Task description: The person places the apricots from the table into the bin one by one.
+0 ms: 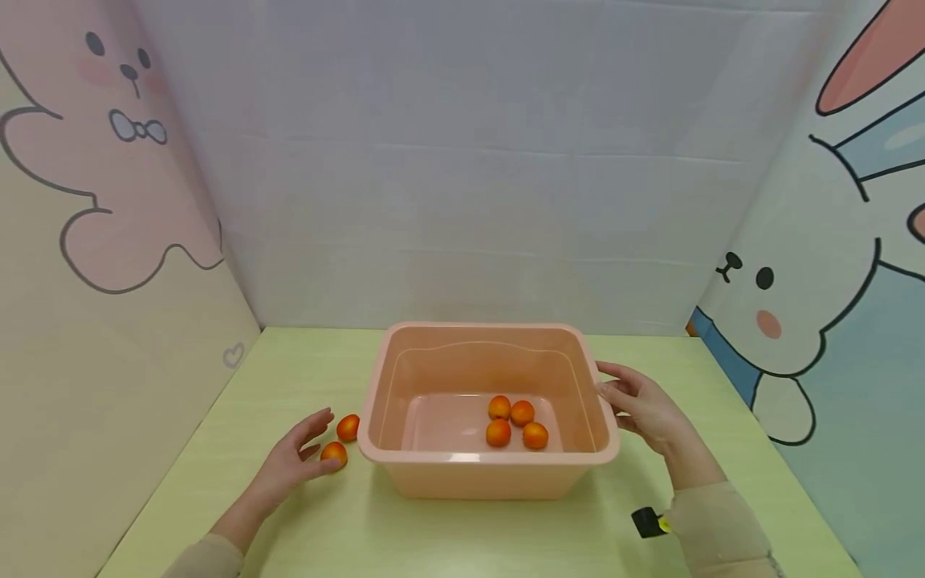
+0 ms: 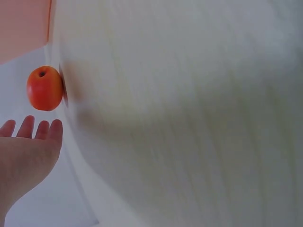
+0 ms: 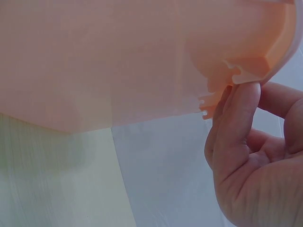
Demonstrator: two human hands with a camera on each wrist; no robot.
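Observation:
A pink plastic basin [image 1: 480, 479] stands upright on the table, with several small orange-red, apple-like fruits [image 1: 498, 433] lying on its floor towards the right. My right hand [image 1: 645, 408] grips the basin's right rim; the right wrist view has its fingers [image 3: 236, 127] tucked beneath the lip. To the left of the basin, two more such fruits lie on the table, the farther one [image 1: 348, 428] close against its wall. Around the nearer fruit [image 1: 333, 456] my left hand [image 1: 285, 466] spreads its relaxed fingers, the thumb overlapping it. One fruit [image 2: 45, 88] appears beyond the fingertips in the left wrist view.
The light-green table [image 1: 303, 538] meets a pale cloth wall [image 1: 462, 177] behind the basin. Cartoon-printed panels flank it at left [image 1: 123, 225] and right [image 1: 853, 337]. A small black object [image 1: 646, 523] with a yellow part lies beside the right sleeve.

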